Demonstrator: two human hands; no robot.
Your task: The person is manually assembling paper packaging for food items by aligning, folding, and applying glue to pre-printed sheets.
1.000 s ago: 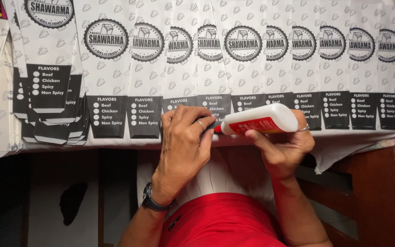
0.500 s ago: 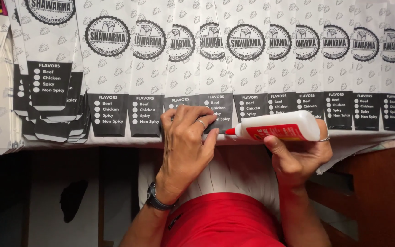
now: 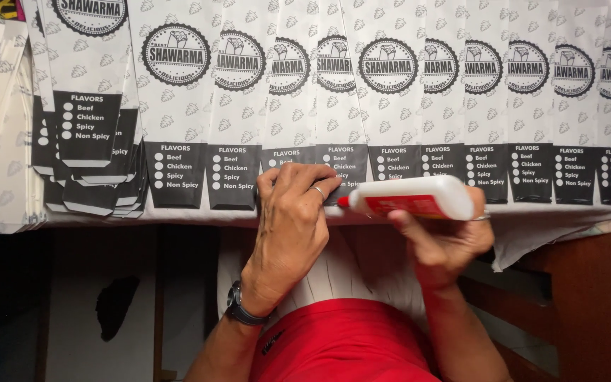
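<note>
**Gluing the lower flaps of printed paper sleeves**

Row of overlapping white-and-black paper sleeves (image 3: 390,106) fanned along the desk (image 3: 574,297) edge. Left hand (image 3: 295,219) flat, fingers together, pinning a black flap. Right hand (image 3: 447,237) closed around a white glue bottle (image 3: 415,198), lying sideways with red nozzle touching the left fingertips. Judged step: glue application under way; next, a steady bead along the adjoining flap, the sleeve held down.

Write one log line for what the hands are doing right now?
left hand: pressing down on printed paper bags | right hand: holds white glue bottle, red tip toward left fingers | bags: overlapped row on table
</note>
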